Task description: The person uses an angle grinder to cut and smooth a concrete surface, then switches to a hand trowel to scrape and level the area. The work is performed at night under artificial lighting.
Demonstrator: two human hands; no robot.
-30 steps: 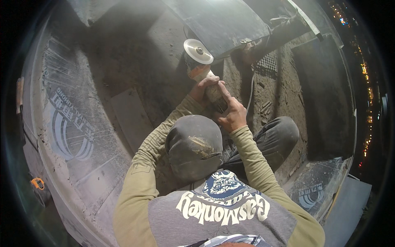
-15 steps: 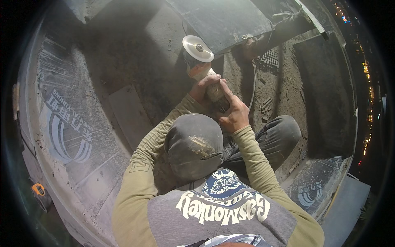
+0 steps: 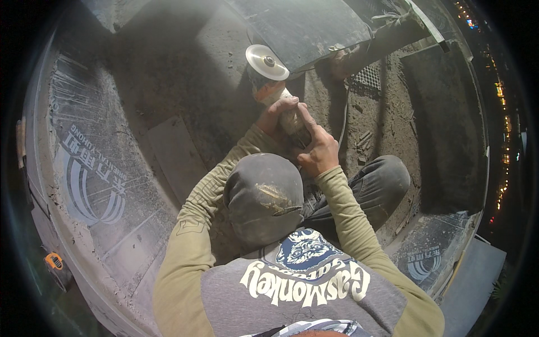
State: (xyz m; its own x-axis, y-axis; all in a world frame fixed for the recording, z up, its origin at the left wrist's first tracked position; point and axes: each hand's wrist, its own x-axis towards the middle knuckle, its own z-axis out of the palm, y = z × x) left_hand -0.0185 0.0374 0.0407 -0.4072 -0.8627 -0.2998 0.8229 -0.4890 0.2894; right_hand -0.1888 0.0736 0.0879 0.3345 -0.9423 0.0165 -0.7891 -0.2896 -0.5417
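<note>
An angle grinder point(image 3: 291, 120) with a dusty, pale body and orange head lies between my hands, pointing away from me. Its round silver cutting disc point(image 3: 268, 62) faces up, close to the near corner of a dark grey slab point(image 3: 314, 33). My left hand point(image 3: 275, 114) is wrapped round the body just behind the head. Farther back on the body, my right hand point(image 3: 319, 147) grips it, with a finger stretched along its top. The underside of the grinder is hidden. Whether the disc touches the slab I cannot tell.
A pale flat board point(image 3: 177, 157) lies on the dusty floor at left. Broken chips point(image 3: 364, 140) and a mesh piece point(image 3: 368, 77) lie to the right, beside a cable point(image 3: 345, 118). A dark panel point(image 3: 443, 129) stands at far right. An orange tape measure point(image 3: 54, 261) sits outside the left ledge.
The grinder and both hands have shifted slightly away from me and to the left. The grip is the same, and the slab has not visibly moved.
</note>
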